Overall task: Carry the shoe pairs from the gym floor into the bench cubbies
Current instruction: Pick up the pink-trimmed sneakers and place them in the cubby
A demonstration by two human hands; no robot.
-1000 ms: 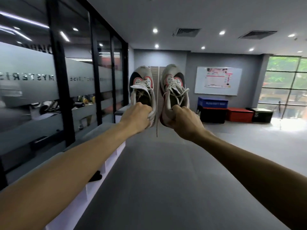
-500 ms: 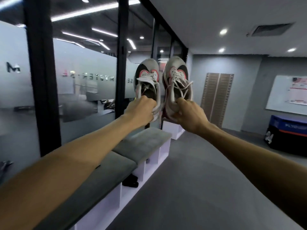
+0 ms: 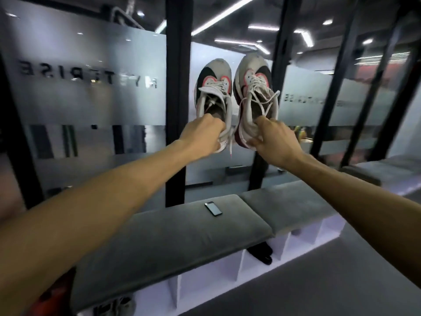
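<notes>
both hands are gripping heels, left hand (image 3: 201, 135) holding the left sneaker (image 3: 214, 87), right hand (image 3: 272, 140) the right sneaker (image 3: 256, 87); carrying step, lowering into a free cubby (image 3: 209, 275) below seems next.

Bench (image 3: 173, 233) and phone (image 3: 213, 208) now ahead

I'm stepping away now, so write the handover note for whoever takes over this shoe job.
Left hand: grip on the heel of the left shoe, held up in the air.
Right hand: grip on the heel of the right shoe, beside the first, toes up.
Bench lies just below and ahead, with a phone on its cushion.
Done: a dark shoe already sits in one cubby; something shows in the cubbies at far left, unclear what.
Left: lower this pair into a free cubby.
</notes>
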